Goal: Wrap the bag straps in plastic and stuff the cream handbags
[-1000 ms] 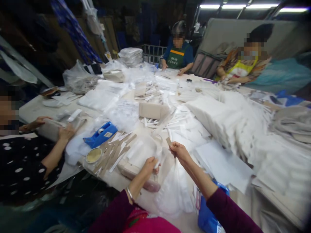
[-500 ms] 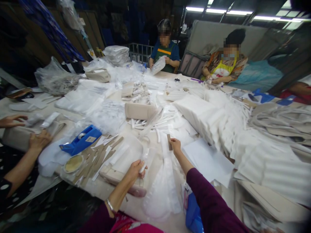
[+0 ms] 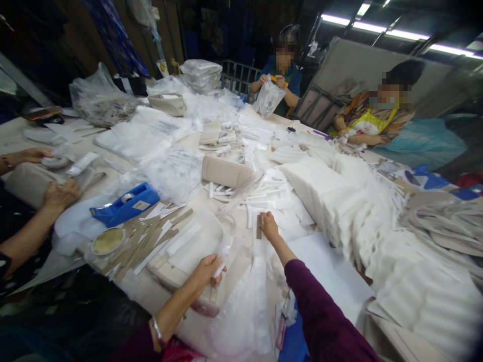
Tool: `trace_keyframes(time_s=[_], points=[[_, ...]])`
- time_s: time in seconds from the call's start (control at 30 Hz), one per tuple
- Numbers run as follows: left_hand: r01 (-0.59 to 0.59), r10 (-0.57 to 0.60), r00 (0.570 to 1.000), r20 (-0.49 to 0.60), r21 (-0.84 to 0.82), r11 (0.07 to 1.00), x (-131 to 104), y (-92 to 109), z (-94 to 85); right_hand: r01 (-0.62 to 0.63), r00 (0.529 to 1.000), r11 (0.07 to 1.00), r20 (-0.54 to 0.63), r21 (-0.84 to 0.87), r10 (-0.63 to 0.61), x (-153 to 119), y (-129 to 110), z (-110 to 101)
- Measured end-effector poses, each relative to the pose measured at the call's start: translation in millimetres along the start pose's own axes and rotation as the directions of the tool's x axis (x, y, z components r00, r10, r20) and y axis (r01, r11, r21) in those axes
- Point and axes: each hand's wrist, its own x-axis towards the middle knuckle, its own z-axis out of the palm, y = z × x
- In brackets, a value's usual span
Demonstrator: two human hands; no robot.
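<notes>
My left hand (image 3: 207,270) is closed round a white, plastic-wrapped strap (image 3: 225,251) above a beige bag (image 3: 206,301). White foam sheeting (image 3: 204,231) covers part of that bag, which lies near the table's front edge. Between the thumb and fingers of my right hand (image 3: 269,227) is a narrow grey-brown cardboard strip (image 3: 259,227), held upright over white wrapping material. Translucent white sheeting (image 3: 241,306) spreads between my two forearms.
Left of the bag lie loose cardboard strips (image 3: 151,241), a tape roll (image 3: 108,241) and a blue tape dispenser (image 3: 126,205). Foam sheets (image 3: 339,201) pile up on the right. A co-worker's hands (image 3: 62,195) handle another bag at far left; two people sit across the table.
The view has swung somewhat to the left. Both my hands keep their holds, with the cardboard strip slightly shifted. Across the table, a person has raised a clear bag.
</notes>
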Motion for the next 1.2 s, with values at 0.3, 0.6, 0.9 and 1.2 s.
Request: trace_keyframes(time_s=[0.3,0.6,0.9,1.2], points=[[0.018,-0.019,1.000,-0.008,-0.030,0.999,-0.2,0.5,-0.5,0.071,0.997,0.985,0.053,-0.158,-0.064,1.5,3.5,2.5],[0.029,-0.029,1.000,-0.006,-0.030,0.999,1.1,0.6,0.6,0.137,0.990,0.977,0.053,-0.164,-0.130,-4.0,9.0,3.5],[0.016,-0.017,1.000,-0.011,-0.032,0.999,-0.6,1.9,0.7,0.227,0.973,0.963,0.085,-0.146,-0.217,-3.8,8.7,-1.8],[0.004,-0.005,1.000,-0.015,-0.059,0.998,-1.2,2.8,2.1,0.438,0.870,0.884,0.326,-0.163,-0.371,-30.0,-0.7,-17.5]])
